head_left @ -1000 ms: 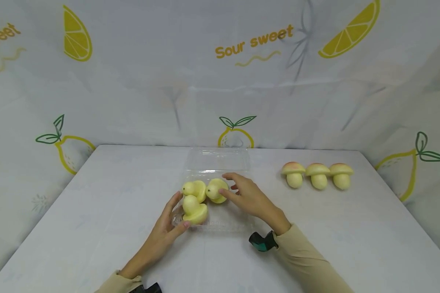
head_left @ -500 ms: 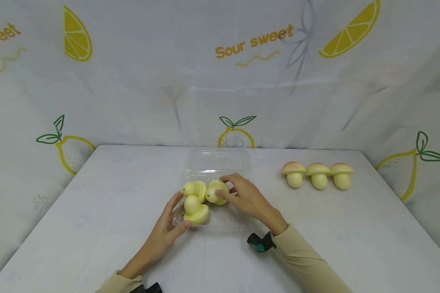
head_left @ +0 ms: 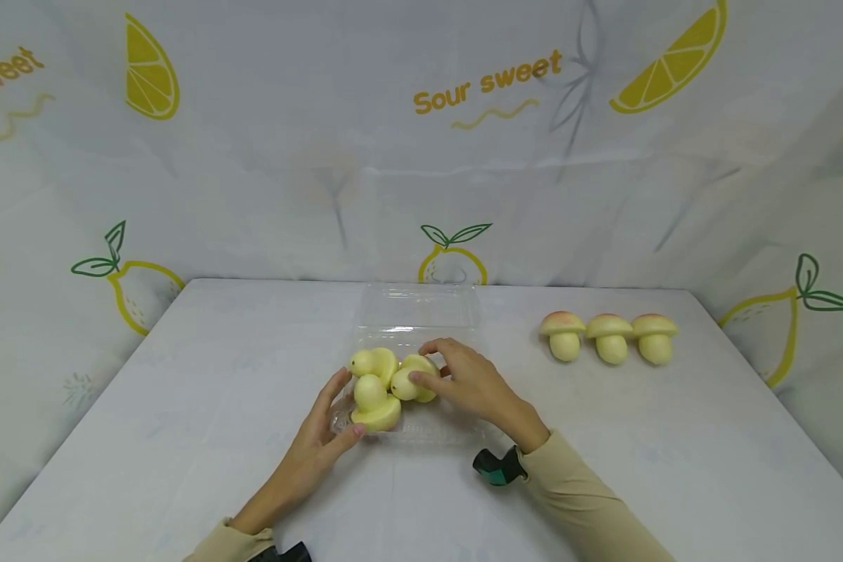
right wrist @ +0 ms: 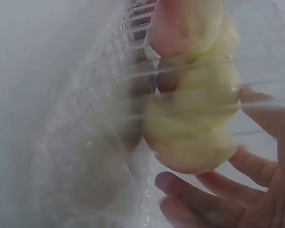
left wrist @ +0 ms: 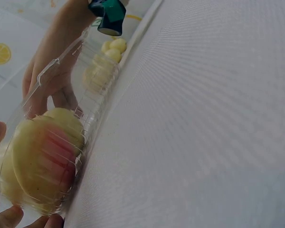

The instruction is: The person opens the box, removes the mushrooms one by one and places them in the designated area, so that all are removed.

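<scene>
A hinged clear plastic clamshell box (head_left: 442, 425) lies with its lid (head_left: 417, 304) folded back away from me. Inside, at the left, are three pale yellow toy mushrooms with pink-tinged caps. My right hand (head_left: 474, 380) pinches the right mushroom (head_left: 403, 384), its thumb on the stem side and fingers behind the cap. Beside it lie the rear mushroom (head_left: 382, 363) and the front mushroom (head_left: 375, 417). My left hand (head_left: 316, 437) holds the box's left end, thumb at the front wall. In the left wrist view, the cap of one mushroom (left wrist: 42, 156) shows through the wall.
Three more toy mushrooms stand in a row on the white table (head_left: 674, 437) at the back right: a left one (head_left: 563, 336), a middle one (head_left: 610, 338) and a right one (head_left: 654, 338). A lemon-printed cloth (head_left: 288, 156) hangs behind the table.
My right hand has drawn its mushroom toward me and slightly left, closer against the front mushroom, which has shifted slightly right. My left hand has stayed at the box.
</scene>
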{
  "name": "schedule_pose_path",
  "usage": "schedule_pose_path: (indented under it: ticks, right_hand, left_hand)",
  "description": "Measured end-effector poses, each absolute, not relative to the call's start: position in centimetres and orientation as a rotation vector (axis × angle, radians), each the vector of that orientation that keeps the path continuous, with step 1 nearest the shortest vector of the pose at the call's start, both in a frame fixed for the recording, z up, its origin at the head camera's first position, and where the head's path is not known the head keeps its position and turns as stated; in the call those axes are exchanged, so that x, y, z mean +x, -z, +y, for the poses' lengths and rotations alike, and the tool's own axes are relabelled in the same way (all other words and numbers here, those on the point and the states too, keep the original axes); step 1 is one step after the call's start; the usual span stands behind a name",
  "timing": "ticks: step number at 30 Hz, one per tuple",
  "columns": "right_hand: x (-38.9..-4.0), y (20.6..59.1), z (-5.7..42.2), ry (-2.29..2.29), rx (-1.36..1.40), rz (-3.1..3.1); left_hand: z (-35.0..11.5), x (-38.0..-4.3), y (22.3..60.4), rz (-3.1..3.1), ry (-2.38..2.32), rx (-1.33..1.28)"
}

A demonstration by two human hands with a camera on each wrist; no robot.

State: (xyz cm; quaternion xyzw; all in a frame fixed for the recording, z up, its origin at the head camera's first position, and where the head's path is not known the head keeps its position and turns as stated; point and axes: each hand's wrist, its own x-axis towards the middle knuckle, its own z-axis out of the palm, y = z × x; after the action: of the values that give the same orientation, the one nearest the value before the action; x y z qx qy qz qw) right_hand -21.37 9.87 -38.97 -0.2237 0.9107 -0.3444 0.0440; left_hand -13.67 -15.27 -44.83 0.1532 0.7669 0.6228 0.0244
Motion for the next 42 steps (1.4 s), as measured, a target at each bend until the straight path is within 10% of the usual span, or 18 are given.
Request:
schedule_pose_path:
  ticks: [42]
  right_hand:
    - [-21.29, 38.83, 10.42, 0.995, -0.977, 2.466]
  left_hand:
    - [-15.21, -13.52, 44.79, 2.377, -1.920, 0.447]
